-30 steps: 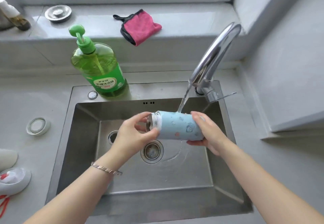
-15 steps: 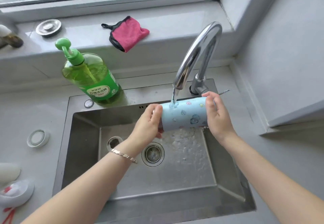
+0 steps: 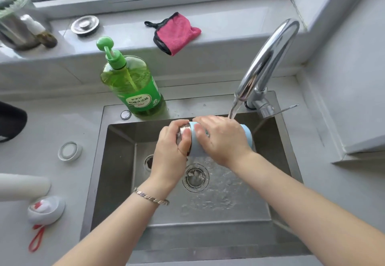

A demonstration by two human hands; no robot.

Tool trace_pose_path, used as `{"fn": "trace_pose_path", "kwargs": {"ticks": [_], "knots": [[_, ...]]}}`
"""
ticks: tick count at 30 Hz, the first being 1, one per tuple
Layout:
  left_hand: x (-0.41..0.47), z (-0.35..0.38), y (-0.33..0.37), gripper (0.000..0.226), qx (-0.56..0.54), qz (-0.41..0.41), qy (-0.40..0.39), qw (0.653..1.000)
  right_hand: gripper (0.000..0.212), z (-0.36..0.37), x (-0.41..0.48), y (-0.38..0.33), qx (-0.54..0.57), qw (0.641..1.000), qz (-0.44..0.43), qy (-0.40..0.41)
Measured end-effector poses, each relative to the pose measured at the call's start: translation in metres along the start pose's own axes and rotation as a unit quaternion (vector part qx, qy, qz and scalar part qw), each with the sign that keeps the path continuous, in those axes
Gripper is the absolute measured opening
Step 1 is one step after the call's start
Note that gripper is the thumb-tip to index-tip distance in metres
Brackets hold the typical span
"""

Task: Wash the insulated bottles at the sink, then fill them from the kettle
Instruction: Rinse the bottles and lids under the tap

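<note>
Currently the insulated bottle (image 3: 247, 135) lies horizontal above the sink (image 3: 118, 161), with its steel mouth pointing left and its body above the drain (image 3: 195, 177). The left hand (image 3: 173, 145) grips the mouth end, fingers and thumb curled round the steel rim and covering the opening. The right hand (image 3: 220, 138) wraps over the blue body from above with its fingers curled onto it, hiding most of the surface. The faucet (image 3: 268, 57) arches over from the right rear, and its water stream (image 3: 234, 109) lands on the back of the right hand. A green soap bottle (image 3: 133, 86) stands on the sink's rear rim, just behind the left hand. A pink cloth (image 3: 177, 33) and a metal stopper (image 3: 85, 25) lie on the sill. A round white lid (image 3: 69, 150) rests on the counter to the left, well apart from the sink.
</note>
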State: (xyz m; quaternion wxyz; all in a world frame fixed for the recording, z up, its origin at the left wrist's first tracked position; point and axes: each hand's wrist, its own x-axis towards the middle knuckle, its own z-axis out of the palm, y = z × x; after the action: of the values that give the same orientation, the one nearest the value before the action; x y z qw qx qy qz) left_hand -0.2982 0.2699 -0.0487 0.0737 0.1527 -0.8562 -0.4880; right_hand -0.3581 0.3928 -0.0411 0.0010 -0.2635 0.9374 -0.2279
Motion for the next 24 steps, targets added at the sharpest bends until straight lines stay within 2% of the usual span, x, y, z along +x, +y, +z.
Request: {"fn": "trace_pose_path", "kwargs": {"ticks": [2,4,8,9,11,13,16,18,20,24], "knots": [[0.002,-0.003,0.0,0.027,0.011,0.008,0.009,1.0,0.063,-0.008,-0.003,0.027,0.006,0.998,0.052,-0.047],[0.002,-0.002,0.003,0.028,0.014,0.01,0.001,1.0,0.055,-0.016,-0.009,0.043,0.063,0.986,0.119,-0.095],[-0.002,0.012,0.015,0.042,0.017,0.029,-0.029,0.999,0.071,-0.016,-0.01,0.02,0.058,0.996,0.038,-0.062],[-0.002,0.014,0.016,0.046,0.015,0.035,-0.032,0.999,0.072,-0.017,-0.008,0.019,0.07,0.994,0.036,-0.075],[0.0,0.012,0.015,0.049,0.016,0.047,-0.027,0.998,0.059,-0.022,-0.004,0.03,0.104,0.981,0.087,-0.138],[0.004,0.006,0.012,0.047,0.023,0.047,-0.014,0.999,0.046,-0.027,-0.007,0.055,0.198,0.947,0.182,-0.173],[0.014,0.004,0.005,0.03,0.015,-0.006,0.029,0.999,0.036,-0.019,-0.016,0.071,0.419,0.847,0.306,-0.113],[0.019,0.007,0.005,0.021,0.004,-0.049,0.045,0.998,0.029,-0.001,-0.019,0.062,0.501,0.794,0.338,-0.07],[0.017,0.01,0.005,0.02,0.004,-0.068,0.061,0.996,0.026,0.014,-0.021,0.048,0.514,0.781,0.354,0.0],[0.008,-0.002,0.003,0.011,-0.049,-0.118,0.085,0.988,0.026,0.016,-0.022,0.023,0.499,0.807,0.289,0.13]]}}
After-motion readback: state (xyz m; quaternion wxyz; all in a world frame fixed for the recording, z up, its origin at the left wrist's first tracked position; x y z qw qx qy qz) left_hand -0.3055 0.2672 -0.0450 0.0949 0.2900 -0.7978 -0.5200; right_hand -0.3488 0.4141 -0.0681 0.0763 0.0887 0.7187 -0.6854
